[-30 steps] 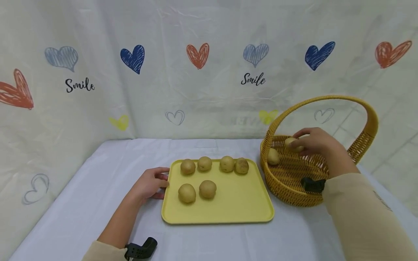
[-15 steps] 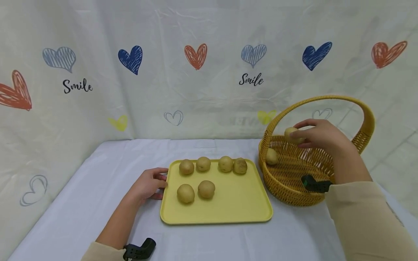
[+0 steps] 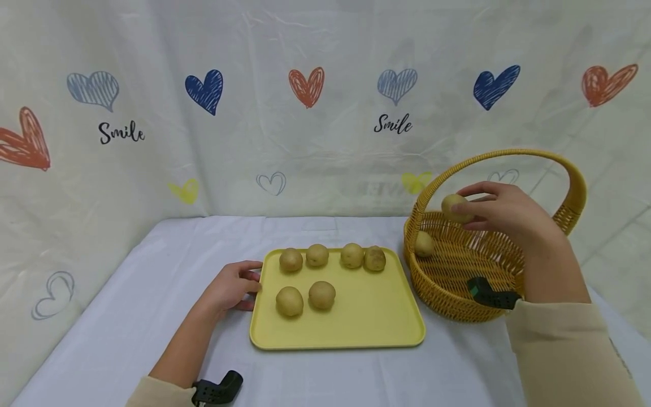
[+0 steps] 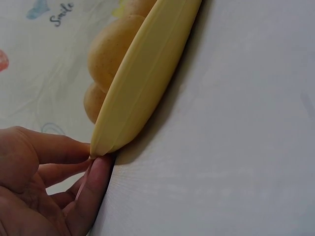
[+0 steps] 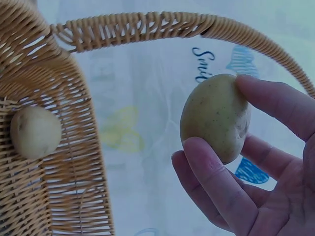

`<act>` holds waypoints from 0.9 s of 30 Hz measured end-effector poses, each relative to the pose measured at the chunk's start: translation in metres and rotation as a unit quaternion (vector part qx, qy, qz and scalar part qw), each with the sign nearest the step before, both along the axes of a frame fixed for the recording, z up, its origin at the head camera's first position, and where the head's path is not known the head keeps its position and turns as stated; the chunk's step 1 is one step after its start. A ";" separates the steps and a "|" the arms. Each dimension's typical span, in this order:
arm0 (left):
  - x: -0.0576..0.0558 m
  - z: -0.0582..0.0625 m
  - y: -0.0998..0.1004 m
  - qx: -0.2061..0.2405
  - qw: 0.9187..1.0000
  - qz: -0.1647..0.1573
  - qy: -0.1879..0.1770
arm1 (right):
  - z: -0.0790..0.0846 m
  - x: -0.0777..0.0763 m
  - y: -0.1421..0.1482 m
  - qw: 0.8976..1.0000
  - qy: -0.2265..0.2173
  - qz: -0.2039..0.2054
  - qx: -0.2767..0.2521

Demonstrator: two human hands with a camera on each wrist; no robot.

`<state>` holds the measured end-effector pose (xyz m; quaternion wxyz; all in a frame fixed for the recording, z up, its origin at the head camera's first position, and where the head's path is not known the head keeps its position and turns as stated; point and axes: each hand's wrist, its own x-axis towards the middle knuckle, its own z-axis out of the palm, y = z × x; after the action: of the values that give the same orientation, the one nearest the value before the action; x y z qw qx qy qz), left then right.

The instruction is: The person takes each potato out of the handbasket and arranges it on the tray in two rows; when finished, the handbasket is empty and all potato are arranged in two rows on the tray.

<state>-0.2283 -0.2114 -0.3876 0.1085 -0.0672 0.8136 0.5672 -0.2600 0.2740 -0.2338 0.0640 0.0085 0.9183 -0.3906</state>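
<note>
My right hand (image 3: 508, 212) holds a potato (image 3: 454, 208) between thumb and fingers, over the wicker basket (image 3: 468, 314) and below its arched handle. The right wrist view shows this potato (image 5: 215, 118) as smooth and yellowish, with a dent on one side. A second potato (image 3: 424, 244) lies inside the basket, against its left wall. At the left edge of the yellow tray (image 3: 366, 325), my left hand (image 3: 233, 288) pinches the rim, with its fingertips (image 4: 101, 169) at the rim in the left wrist view. Several potatoes (image 3: 322, 295) sit on the tray in two rows.
The tray and basket stand side by side on a white-covered table (image 3: 325, 379). The basket's tall handle (image 3: 513, 151) arches over its opening. Behind the table hangs a pale cloth (image 3: 335, 158) printed with hearts and words.
My right hand has lifted the potato from inside the basket to just above its back rim. The left hand has stayed at the tray.
</note>
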 end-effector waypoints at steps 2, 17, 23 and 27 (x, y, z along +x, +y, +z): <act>0.000 0.000 0.000 0.000 1.000 0.001 -0.002 | 0.002 0.004 0.000 1.000 -0.004 0.006 0.003; -0.001 0.000 -0.001 0.000 1.000 0.000 -0.005 | 0.004 0.026 -0.002 0.999 0.020 0.023 -0.029; 0.000 0.001 0.000 0.005 1.000 0.002 -0.002 | 0.005 0.030 -0.005 0.996 0.036 0.042 -0.071; 0.000 0.001 0.000 0.002 1.000 0.003 -0.003 | 0.005 0.034 -0.008 0.993 0.048 0.053 -0.092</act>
<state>-0.2283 -0.2114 -0.3866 0.1095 -0.0714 0.8120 0.5688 -0.2260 0.2664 -0.2289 0.0405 -0.0646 0.8794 -0.4699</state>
